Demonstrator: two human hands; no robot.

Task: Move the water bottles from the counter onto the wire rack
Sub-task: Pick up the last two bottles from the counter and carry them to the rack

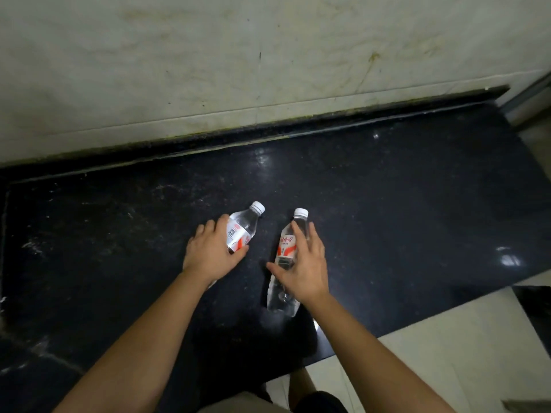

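Note:
Two clear water bottles with white caps and red-and-white labels lie on the black counter (pixel 387 204). The left bottle (pixel 243 226) points its cap up and to the right; my left hand (pixel 208 251) wraps over its lower half, thumb under the label. The right bottle (pixel 286 248) lies lengthwise with its cap away from me. My right hand (pixel 304 263) rests on its middle with fingers spread, thumb to the left. Whether either bottle is lifted off the counter I cannot tell. No wire rack is in view.
A stained pale wall (pixel 268 70) rises behind the counter's raised back lip. The counter ends at the right, where pale floor tiles (pixel 447 353) show below. A dark object (pixel 533 311) sits at the right edge.

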